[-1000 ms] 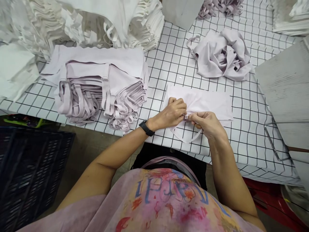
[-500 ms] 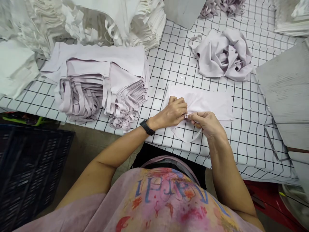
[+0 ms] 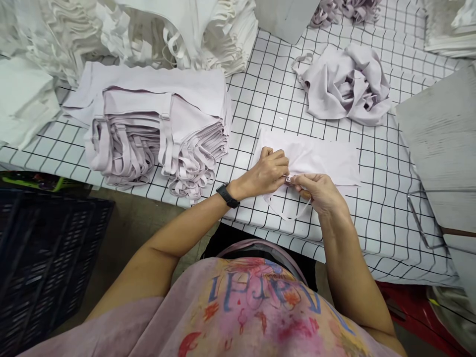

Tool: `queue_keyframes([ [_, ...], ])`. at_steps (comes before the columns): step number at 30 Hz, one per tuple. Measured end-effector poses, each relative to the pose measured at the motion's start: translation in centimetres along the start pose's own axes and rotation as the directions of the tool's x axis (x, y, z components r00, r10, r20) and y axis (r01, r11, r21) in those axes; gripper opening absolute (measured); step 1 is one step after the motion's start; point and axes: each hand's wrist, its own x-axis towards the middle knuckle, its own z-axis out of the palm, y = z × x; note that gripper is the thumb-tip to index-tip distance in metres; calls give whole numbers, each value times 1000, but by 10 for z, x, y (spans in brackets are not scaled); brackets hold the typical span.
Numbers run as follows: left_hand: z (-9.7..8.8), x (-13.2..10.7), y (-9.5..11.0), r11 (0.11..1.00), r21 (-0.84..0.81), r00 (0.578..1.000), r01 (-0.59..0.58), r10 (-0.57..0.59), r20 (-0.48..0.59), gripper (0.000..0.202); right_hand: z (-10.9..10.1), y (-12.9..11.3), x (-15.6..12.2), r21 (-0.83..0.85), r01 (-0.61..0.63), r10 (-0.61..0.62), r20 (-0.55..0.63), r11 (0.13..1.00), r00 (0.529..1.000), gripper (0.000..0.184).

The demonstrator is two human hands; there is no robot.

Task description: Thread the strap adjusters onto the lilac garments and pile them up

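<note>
A pale lilac strapped garment (image 3: 327,158) lies flat on the checked tablecloth in front of me. My left hand (image 3: 273,171), with a black watch on the wrist, is closed at its near edge, pinching the strap. Fingertips of my right hand (image 3: 316,191) pinch the same strap (image 3: 292,216) from the other side, and the strap hangs in a loop below both hands. Between the fingertips shows a small clear strap slider (image 3: 288,179). Exactly how the strap runs through it is too small to tell.
Left of my hands stands a stack of folded lilac garments (image 3: 159,106) with straps hanging. White garments (image 3: 178,34) are piled behind it. A crumpled lilac garment (image 3: 345,84) lies beyond my right hand. A grey board (image 3: 442,144) stands right; a dark crate (image 3: 48,258) sits lower left.
Both hands keep nearly the same place and pinch at the slider. The whole view has shifted very slightly; nothing else has visibly moved.
</note>
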Motion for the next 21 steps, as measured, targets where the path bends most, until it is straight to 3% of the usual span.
queue_keyframes([
  [21, 3, 0, -1, 998, -33, 999, 53, -53, 8, 25, 4, -3, -2, 27, 8, -7, -24, 1000, 1000, 24],
])
